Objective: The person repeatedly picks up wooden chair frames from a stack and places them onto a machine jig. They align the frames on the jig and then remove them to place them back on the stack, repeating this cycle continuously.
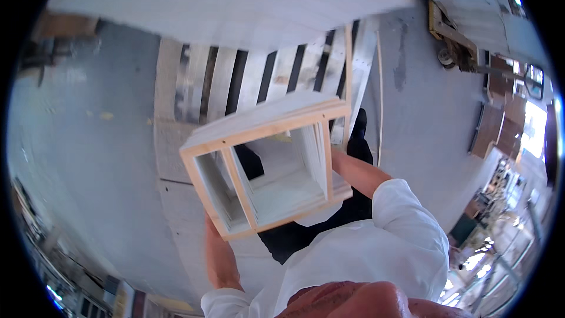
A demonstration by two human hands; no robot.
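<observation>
A stack of pale wooden frames [240, 184], white along the sides, is raised in front of my body and tilted. Each frame has a divider bar and further bars, leaving one narrow and one wide opening. My left hand [210, 224] is at its lower left edge, mostly hidden behind the wood. On the opposite side my right hand [338, 160] grips the stack, its fingers out of sight. Through the openings I see the floor and part of my dark trousers.
Beyond the stack lies a slatted wooden pallet [220, 79], with a large white panel [235, 0] over its far part. A thin wooden strip [379, 100] runs along the right. Farther right are a wheeled trolley [456, 47] and brown boards [488, 129].
</observation>
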